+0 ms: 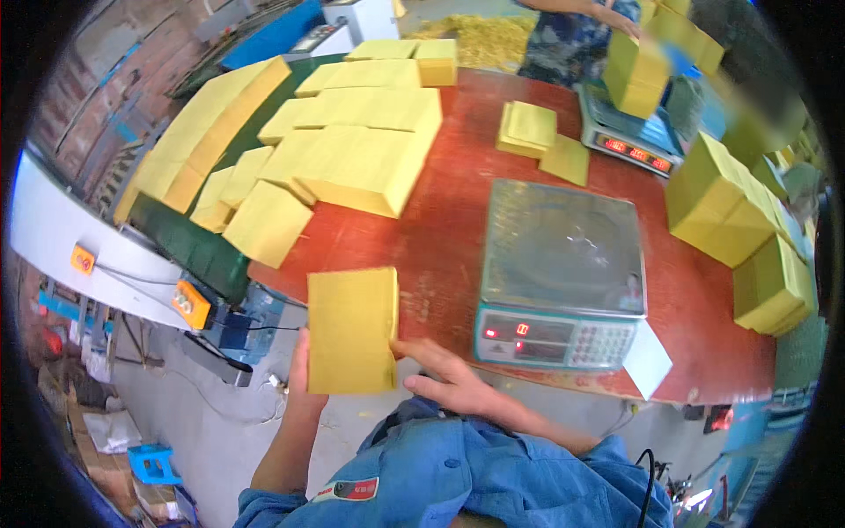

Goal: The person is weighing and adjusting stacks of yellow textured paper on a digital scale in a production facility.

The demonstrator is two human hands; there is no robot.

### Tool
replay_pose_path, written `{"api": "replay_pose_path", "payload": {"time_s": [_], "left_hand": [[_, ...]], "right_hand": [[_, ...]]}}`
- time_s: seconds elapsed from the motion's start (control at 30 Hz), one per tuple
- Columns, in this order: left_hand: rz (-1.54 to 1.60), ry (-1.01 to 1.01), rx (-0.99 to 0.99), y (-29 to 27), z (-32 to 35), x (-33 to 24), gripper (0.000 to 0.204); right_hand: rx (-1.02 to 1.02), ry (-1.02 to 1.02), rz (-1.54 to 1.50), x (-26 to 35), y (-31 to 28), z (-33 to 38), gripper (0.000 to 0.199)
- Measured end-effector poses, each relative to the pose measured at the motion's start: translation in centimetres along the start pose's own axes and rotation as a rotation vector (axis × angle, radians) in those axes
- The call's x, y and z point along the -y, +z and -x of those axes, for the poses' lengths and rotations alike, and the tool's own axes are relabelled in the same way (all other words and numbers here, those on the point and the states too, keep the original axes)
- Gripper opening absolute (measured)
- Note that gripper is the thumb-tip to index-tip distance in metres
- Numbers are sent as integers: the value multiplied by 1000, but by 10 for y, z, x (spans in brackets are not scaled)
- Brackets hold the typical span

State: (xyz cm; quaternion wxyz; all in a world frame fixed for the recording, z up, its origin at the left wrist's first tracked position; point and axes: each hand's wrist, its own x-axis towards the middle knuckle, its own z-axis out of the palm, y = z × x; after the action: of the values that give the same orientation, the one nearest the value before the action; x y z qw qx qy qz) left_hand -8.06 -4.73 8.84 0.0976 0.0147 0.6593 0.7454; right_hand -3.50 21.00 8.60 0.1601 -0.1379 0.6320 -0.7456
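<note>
A stack of yellow paper sheets (352, 330) is held up in front of my body, by the near edge of the red table. My left hand (304, 378) grips it from the left and below, with most of its fingers hidden behind the stack. At the stack's lower right edge, the fingertips of my right hand (449, 383) touch the paper. That hand's fingers are stretched out and its thumb stands apart. To the right sits a digital scale (563, 251) with a bare metal pan and a lit red display.
Blocks of yellow paper (352, 163) cover the far left of the red table (440, 238). A small paper pile (528, 128) lies behind the scale. Another person (572, 40) handles paper at a second scale (629, 136). More blocks (735, 207) stand at the right. A white sheet (649, 361) overhangs the near edge.
</note>
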Motion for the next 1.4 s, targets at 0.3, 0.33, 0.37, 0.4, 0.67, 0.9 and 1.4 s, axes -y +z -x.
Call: {"api": "replay_pose_path", "payload": {"time_s": [0.3,0.33,0.37,0.4,0.67,0.9,1.4], "left_hand": [[799,-23,654,282,-84,-25,55],[919,-152,672,309,-93,-11,56],[1032,-276,668,320,-101,2,56],[1040,-264,667,326,-100,-2,56],[168,-509,659,180,-109,-23,52],[-1171,471,-113,-4,-304,-84,31],[-1323,835,107,-37,-415,-46,38]], "right_hand": [[-757,-482,1322,169,-101,73,41],[-800,-431,1302,174,-116,80,39],[-825,-387,1266,172,-135,83,38],[-837,-331,1119,165,-158,88,36],[-734,-200,1203,139,-161,73,38],[-830,91,1618,171,-120,64,46],[-673,-425,1351,62,-79,-327,40]]}}
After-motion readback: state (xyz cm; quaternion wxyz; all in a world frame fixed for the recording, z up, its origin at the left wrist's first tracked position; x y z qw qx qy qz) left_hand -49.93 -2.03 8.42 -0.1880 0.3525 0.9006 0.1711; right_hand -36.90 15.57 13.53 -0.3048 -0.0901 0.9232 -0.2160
